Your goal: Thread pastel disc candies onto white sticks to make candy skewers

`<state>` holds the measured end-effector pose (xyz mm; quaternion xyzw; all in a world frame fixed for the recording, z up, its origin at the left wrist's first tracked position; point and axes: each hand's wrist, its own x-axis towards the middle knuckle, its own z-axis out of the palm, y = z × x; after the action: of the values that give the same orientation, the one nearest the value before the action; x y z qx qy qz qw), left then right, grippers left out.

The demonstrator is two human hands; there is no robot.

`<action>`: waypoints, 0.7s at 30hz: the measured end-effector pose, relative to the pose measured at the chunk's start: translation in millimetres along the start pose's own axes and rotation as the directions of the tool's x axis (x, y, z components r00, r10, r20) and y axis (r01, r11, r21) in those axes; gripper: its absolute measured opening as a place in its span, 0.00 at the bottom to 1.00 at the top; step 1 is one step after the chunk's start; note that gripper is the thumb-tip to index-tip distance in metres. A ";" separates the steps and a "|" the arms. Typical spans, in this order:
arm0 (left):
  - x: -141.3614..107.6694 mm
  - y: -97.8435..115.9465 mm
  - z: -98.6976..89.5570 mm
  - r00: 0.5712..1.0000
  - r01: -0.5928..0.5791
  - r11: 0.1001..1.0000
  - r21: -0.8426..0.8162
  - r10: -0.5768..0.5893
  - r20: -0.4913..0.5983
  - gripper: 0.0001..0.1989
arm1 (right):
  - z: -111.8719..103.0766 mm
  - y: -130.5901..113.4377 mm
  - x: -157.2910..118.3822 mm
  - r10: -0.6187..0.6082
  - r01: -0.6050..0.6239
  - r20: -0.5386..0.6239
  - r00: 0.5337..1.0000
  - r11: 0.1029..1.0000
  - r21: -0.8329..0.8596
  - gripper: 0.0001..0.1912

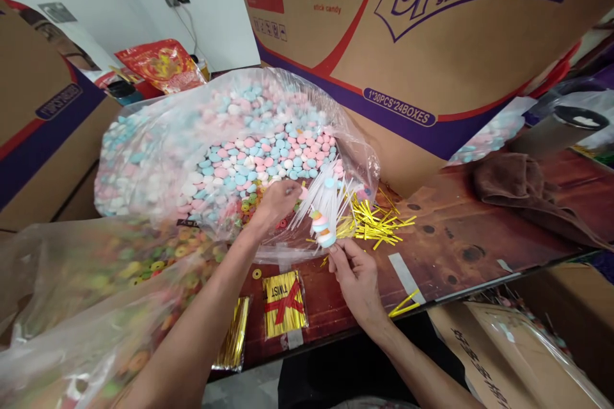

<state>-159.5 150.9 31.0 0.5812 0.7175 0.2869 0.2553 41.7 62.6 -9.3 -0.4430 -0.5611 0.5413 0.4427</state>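
Note:
My right hand pinches the lower end of a candy skewer, a short upright stack of blue, white, orange and pink sweets. To its upper left, my left hand has its fingertips closed on a small pink candy. Behind both hands lies a large clear plastic bag of pink, blue and white candies. A bundle of white sticks rests at the bag's mouth, between my hands. Gold twist ties are scattered just right of the sticks.
A second plastic bag holds ring candies at the left. Packs of twist ties lie at the table's front edge. Large cartons stand behind. A brown cloth and a cup are on the right.

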 end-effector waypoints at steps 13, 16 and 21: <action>-86.2 -28.0 -4.5 0.995 0.092 0.982 -0.162 -0.086 0.042 0.16 | -1.7 1.4 -0.7 -0.024 0.025 -0.025 0.999 0.999 0.032 0.18; -94.6 -25.3 -4.0 0.996 0.085 0.926 -0.368 -0.088 0.009 0.17 | -2.1 1.8 -1.1 -0.033 0.033 -0.021 0.999 0.999 0.016 0.18; -99.5 -12.4 9.7 0.996 0.088 0.891 -0.446 -0.084 0.029 0.13 | -1.9 1.6 -1.4 -0.050 0.050 -0.022 0.999 0.999 -0.008 0.18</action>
<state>-141.9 52.5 18.7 0.4759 0.6565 0.4297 0.3974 43.9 61.7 -10.9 -0.4364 -0.5692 0.5230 0.4604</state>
